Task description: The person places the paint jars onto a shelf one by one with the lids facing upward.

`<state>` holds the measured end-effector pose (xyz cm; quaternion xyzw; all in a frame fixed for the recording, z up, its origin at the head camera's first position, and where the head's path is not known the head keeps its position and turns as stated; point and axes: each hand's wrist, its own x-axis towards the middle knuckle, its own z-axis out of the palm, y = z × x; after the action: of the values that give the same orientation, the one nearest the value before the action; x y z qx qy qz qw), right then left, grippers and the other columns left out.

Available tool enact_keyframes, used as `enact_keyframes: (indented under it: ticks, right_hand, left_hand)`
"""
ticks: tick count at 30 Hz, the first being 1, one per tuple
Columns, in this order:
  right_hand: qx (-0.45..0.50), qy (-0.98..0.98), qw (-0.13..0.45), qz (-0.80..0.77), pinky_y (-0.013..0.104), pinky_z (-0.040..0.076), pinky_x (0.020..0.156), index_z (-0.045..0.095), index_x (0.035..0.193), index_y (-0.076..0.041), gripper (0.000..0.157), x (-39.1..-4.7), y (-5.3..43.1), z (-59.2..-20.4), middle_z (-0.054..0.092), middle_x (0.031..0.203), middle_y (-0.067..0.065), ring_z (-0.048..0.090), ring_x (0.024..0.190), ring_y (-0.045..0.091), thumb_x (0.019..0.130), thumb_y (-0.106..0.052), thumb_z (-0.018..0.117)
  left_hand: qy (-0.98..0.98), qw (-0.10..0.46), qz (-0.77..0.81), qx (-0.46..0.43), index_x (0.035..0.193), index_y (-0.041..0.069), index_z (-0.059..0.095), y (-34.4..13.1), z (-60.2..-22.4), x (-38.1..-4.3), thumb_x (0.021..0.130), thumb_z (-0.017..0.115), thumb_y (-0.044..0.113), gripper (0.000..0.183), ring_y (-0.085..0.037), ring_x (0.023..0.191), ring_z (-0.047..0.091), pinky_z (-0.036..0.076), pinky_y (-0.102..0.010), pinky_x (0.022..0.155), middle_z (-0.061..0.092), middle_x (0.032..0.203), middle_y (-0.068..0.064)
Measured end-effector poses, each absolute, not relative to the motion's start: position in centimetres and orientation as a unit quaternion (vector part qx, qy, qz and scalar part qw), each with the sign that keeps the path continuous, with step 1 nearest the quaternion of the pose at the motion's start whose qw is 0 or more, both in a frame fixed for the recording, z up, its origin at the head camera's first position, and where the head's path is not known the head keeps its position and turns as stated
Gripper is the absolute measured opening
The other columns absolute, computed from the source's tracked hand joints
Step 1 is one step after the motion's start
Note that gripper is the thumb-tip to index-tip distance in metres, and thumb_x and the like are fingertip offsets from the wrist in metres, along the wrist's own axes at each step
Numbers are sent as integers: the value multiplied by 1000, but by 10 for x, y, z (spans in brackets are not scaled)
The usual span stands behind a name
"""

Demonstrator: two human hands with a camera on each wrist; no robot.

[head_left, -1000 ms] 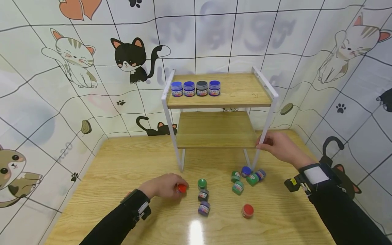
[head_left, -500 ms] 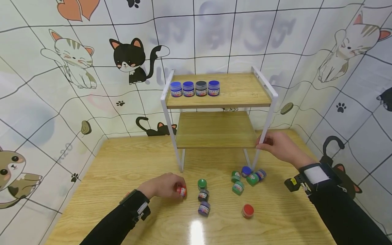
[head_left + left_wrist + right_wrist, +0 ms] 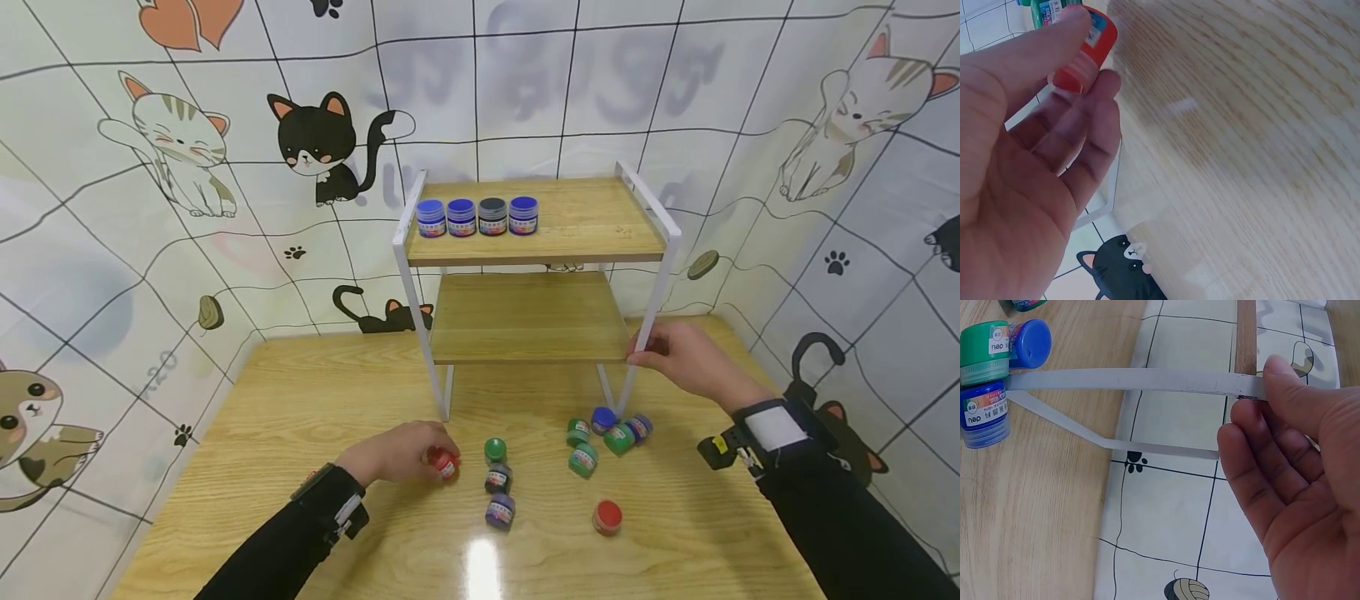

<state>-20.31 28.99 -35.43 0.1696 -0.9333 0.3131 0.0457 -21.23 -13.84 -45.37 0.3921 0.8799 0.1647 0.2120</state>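
My left hand (image 3: 405,452) pinches a small red paint jar (image 3: 447,467) between thumb and fingers, low over the table at the left. In the left wrist view the same red jar (image 3: 1105,40) lies tilted, its label partly covered by the thumb. A green jar (image 3: 1047,11) shows just behind it. My right hand (image 3: 686,358) grips the white metal leg (image 3: 1135,380) of a two-tier shelf (image 3: 532,321), beside the end of the lower board. On the top board stand several upright jars in a row at the left, with blue lids and one dark lid (image 3: 493,217).
Right of my left hand are a green jar (image 3: 495,450), a dark jar (image 3: 498,478) and a purple jar (image 3: 500,511). Several green and blue jars (image 3: 583,459) cluster by the shelf's right foot. Another red jar (image 3: 607,517) sits nearer the front. A cat-patterned wall covering (image 3: 517,92) surrounds the table.
The red jar has turned in my left fingers: its lid faced up a second ago, and its label now shows toward the head camera. My right hand keeps its place on the shelf.
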Motion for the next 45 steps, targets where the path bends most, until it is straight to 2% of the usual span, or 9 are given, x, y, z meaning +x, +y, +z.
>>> enact_keyframes:
  ticks: [6,13,19,30,45]
  right_hand:
    - [178,-934,58,304,35,54,68,70,89,-9,5,-204,290,-354,70,84,5,65,77,16,88,-14,69]
    - [177,-937,60,296,34,53,66,70,89,-9,5,-204,288,-351,70,82,3,64,74,16,87,-13,69]
    - [174,-937,54,299,36,55,68,70,90,-8,6,-206,286,-350,70,84,4,65,77,16,88,-13,69]
    - [171,-936,55,303,36,54,69,69,90,-8,6,-206,289,-353,70,85,5,64,77,16,88,-13,69]
    - [173,-934,49,308,34,53,66,69,90,-9,6,-204,290,-355,69,84,4,63,75,16,88,-14,69]
  left_hand:
    - [880,212,172,389,112,22,65,-136,-451,-212,82,75,23,31,-9,95,53,50,-30,85,61,111,6]
    - [871,188,164,423,119,16,65,-133,-449,-212,88,68,16,31,-9,98,55,50,-31,89,64,116,2]
    - [869,183,163,430,118,14,65,-130,-447,-212,89,65,13,28,-8,97,56,50,-32,89,65,112,1]
    - [881,199,154,401,117,17,65,-128,-438,-214,90,65,16,28,-10,93,54,50,-34,88,63,110,3]
    - [878,190,148,413,118,15,65,-124,-421,-218,90,65,16,29,-10,89,54,51,-34,87,64,107,3]
